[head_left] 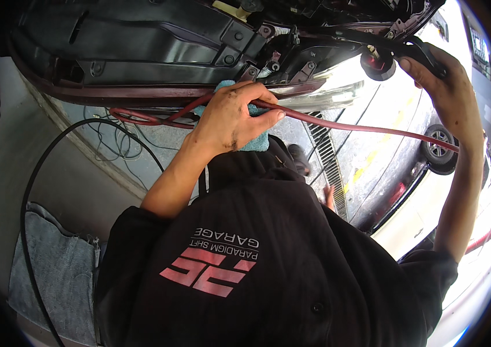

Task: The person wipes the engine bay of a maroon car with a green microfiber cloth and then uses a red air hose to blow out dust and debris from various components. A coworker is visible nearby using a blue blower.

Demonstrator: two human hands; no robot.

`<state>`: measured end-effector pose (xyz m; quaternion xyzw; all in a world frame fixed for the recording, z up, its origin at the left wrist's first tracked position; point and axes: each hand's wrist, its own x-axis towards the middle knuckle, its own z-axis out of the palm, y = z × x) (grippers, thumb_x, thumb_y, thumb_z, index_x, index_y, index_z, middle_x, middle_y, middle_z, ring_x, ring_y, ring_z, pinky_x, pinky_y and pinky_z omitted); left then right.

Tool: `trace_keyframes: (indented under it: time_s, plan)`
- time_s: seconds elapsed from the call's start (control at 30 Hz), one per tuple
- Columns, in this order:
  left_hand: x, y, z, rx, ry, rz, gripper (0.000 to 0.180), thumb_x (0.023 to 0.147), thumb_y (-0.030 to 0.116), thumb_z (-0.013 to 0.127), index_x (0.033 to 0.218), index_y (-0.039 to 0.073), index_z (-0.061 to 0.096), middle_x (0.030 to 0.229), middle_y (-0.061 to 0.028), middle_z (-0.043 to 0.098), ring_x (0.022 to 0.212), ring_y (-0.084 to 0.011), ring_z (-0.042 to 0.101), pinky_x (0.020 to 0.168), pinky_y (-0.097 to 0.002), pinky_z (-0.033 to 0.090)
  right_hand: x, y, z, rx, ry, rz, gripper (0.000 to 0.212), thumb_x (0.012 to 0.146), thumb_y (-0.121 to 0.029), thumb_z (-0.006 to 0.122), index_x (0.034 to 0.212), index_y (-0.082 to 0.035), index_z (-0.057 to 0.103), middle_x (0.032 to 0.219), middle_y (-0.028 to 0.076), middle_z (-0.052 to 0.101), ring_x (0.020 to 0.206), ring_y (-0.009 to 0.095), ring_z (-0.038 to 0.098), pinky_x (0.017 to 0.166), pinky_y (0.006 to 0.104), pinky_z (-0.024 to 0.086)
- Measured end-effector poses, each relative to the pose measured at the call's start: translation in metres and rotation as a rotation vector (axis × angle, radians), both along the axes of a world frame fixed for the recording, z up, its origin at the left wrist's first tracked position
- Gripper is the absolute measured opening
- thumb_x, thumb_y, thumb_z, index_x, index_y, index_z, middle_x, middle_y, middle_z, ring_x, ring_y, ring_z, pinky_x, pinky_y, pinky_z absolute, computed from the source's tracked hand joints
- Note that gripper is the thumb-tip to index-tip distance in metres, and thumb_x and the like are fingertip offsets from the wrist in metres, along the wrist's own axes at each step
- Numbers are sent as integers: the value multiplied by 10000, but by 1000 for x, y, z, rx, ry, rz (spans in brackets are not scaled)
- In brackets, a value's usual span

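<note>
My left hand is closed around a red hose, which passes between its thumb and fingers. Beneath this hand a teal cloth lies against the edge of the car's engine bay; I cannot tell whether the fingers also grip it. At upper right my right hand wraps round the handle of a black tool. Near its front is a round black cup-like part; whether it belongs to the tool I cannot tell. Dark smudges mark the left hand.
Black engine bay panels fill the far side, above a dark red body edge. A black cable curves at left, near grey cloth. A floor grate and another car's wheel show at right.
</note>
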<state>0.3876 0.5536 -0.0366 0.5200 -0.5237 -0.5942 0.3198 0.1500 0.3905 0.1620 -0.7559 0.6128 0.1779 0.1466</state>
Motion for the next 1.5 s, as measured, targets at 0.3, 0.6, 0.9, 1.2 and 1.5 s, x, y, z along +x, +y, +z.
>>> trace_keyframes:
  time_s: [0.3, 0.6, 0.9, 1.2, 1.5]
  plan:
    - [1, 1, 0, -43, 2, 3, 286, 788, 230, 816, 950, 17, 717, 924, -89, 731, 891, -221, 695, 810, -329, 529, 12, -8, -26, -3, -45, 50, 555, 882, -520, 723, 1122, -20, 703, 794, 67, 635, 752, 142, 588, 705, 278, 461]
    - [0, 4, -2, -37, 26, 14, 272, 793, 204, 819, 938, 3, 708, 916, -101, 730, 881, -226, 702, 804, -329, 541, 13, -10, -34, 89, -47, 60, 683, 830, -560, 736, 1203, 10, 683, 782, 148, 664, 752, 225, 671, 712, 348, 506]
    - [0, 4, -2, -36, 38, 23, 274, 786, 196, 824, 935, -1, 704, 912, -98, 732, 877, -226, 705, 800, -333, 544, 26, 4, 20, 56, -2, -49, 561, 813, -447, 810, 1102, 20, 694, 796, 95, 647, 759, 148, 617, 731, 291, 486]
    - [-1, 3, -1, -27, 31, 9, 268, 789, 183, 817, 946, -4, 707, 919, -101, 731, 882, -223, 703, 805, -326, 539, 5, 25, 38, -16, 6, -34, 577, 767, -415, 852, 1133, 0, 689, 915, 109, 703, 834, 182, 668, 774, 305, 509]
    - [-1, 4, 0, -37, 6, 3, 275, 787, 200, 817, 950, 8, 707, 921, -100, 733, 877, -229, 704, 788, -328, 538, -1, 23, 45, 82, -3, -84, 532, 806, -417, 822, 1101, 4, 689, 844, 97, 699, 799, 173, 649, 742, 286, 491]
